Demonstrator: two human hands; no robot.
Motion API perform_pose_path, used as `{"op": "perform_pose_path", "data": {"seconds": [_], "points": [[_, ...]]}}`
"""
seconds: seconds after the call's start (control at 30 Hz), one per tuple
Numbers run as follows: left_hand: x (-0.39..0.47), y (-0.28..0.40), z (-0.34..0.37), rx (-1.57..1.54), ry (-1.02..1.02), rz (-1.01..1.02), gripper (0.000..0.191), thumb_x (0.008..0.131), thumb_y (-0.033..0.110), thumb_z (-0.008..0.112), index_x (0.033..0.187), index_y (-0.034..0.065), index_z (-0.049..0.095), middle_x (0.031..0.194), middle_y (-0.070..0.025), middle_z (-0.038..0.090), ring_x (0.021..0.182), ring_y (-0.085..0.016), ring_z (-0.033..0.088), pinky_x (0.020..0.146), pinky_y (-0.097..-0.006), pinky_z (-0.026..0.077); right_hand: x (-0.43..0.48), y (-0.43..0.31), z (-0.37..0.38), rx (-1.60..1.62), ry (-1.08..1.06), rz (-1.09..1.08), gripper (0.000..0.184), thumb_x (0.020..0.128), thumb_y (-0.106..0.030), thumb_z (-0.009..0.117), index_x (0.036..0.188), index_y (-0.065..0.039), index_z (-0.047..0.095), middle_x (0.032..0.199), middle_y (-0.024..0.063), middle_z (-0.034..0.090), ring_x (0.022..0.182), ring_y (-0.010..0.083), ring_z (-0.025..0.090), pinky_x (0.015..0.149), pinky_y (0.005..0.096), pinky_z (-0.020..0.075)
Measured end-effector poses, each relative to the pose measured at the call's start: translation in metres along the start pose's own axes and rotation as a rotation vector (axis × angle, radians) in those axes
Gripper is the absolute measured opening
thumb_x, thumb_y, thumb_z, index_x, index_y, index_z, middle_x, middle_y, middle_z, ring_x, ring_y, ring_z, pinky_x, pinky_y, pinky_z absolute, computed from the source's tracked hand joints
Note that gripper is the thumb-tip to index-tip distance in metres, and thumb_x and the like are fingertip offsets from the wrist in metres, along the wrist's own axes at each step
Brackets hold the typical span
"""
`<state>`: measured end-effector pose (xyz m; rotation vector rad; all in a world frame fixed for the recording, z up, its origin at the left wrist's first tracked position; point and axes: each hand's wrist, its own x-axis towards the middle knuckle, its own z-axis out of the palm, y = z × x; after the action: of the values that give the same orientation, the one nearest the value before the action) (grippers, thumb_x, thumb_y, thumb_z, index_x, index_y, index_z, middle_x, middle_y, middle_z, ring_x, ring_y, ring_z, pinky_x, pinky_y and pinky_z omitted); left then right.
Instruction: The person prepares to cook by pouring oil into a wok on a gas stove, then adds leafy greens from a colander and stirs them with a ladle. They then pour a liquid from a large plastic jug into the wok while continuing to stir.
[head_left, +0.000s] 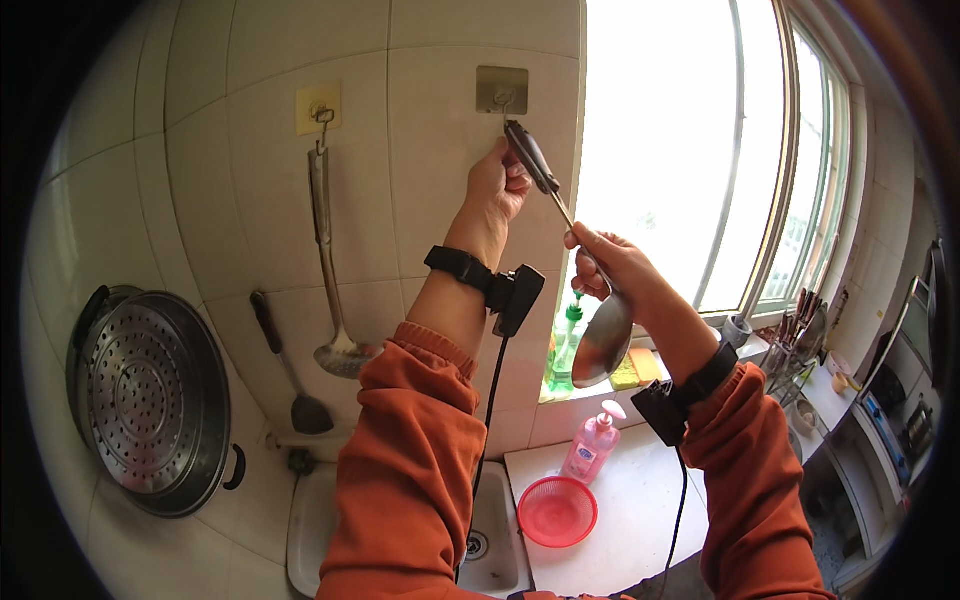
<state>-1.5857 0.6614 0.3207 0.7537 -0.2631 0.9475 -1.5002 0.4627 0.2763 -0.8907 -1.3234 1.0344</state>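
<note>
A metal ladle (602, 341) with a dark handle slants up to a wall hook (504, 97) on a square adhesive plate. My right hand (611, 262) grips its shaft just above the bowl. Close under the hook, my left hand (501, 180) has its fingers curled at the upper part of the dark handle, holding it. The handle's end meets the hook's lower tip; whether it is hooked on cannot be made out. On another hook (322, 115) to the left hangs a metal skimmer (330, 300), its perforated head partly behind my left sleeve.
A dark spatula (307, 412) and a pot with a perforated steamer tray (142, 397) hang at left. Below are a sink (495, 502), a red plastic basket (557, 517) and a pink pump bottle (592, 450). A green bottle (564, 352) and sponges (637, 369) stand on the window sill.
</note>
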Motion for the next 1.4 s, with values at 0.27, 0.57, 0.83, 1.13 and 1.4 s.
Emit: {"op": "perform_pose_path", "data": {"seconds": [0.27, 0.57, 0.83, 1.13, 1.4], "points": [[0.003, 0.001, 0.014, -0.006, 0.112, 0.046, 0.031, 0.090, 0.013, 0.054, 0.061, 0.0113, 0.044, 0.051, 0.0037, 0.035, 0.038, -0.004, 0.026, 0.035, -0.0190, 0.015, -0.001, -0.001, -0.001, -0.038, 0.016, 0.005, 0.029, 0.095, -0.033, 0.050, 0.084, -0.007, 0.057, 0.057, -0.0038, 0.050, 0.045, 0.0053, 0.045, 0.053, 0.0199, 0.0441], [0.009, 0.009, 0.019, 0.213, 0.247, 0.097, 0.026, 0.084, 0.003, 0.054, 0.062, 0.0089, 0.043, 0.052, 0.0026, 0.037, 0.038, -0.004, 0.028, 0.036, -0.0184, 0.016, -0.003, -0.016, 0.007, -0.171, 0.094, -0.062, 0.027, 0.096, -0.032, 0.047, 0.088, -0.008, 0.057, 0.050, -0.0055, 0.045, 0.039, 0.0019, 0.038, 0.056, 0.0187, 0.0463], [0.005, 0.014, 0.023, 0.352, 0.302, 0.035, 0.013, 0.086, 0.009, 0.056, 0.074, 0.0039, 0.055, 0.055, 0.0050, 0.040, 0.040, -0.003, 0.030, 0.036, -0.0174, 0.018, 0.001, -0.026, 0.003, -0.389, 0.158, -0.241, 0.025, 0.095, -0.027, 0.049, 0.091, -0.004, 0.055, 0.062, -0.0017, 0.051, 0.053, 0.0050, 0.049, 0.061, 0.0223, 0.0489], [-0.032, 0.009, -0.007, 0.565, 0.288, 0.048, 0.019, 0.088, 0.019, 0.056, 0.082, 0.0027, 0.062, 0.065, 0.0028, 0.054, 0.043, -0.002, 0.035, 0.036, -0.0173, 0.022, -0.061, -0.007, -0.053, -0.261, 0.264, -0.064, 0.022, 0.095, -0.027, 0.050, 0.096, -0.006, 0.058, 0.077, 0.0002, 0.058, 0.071, 0.0077, 0.058, 0.072, 0.0269, 0.0524], [-0.191, -0.068, -0.101, 1.131, 0.029, -0.245, 0.018, 0.088, 0.021, 0.058, 0.090, 0.0038, 0.065, 0.068, 0.0042, 0.053, 0.054, 0.000, 0.041, 0.045, -0.0158, 0.031, -0.216, 0.051, -0.117, -0.175, 0.442, 0.104, 0.017, 0.097, -0.022, 0.047, 0.103, -0.008, 0.053, 0.078, -0.0045, 0.047, 0.072, 0.0046, 0.048, 0.069, 0.0214, 0.0436]]}}
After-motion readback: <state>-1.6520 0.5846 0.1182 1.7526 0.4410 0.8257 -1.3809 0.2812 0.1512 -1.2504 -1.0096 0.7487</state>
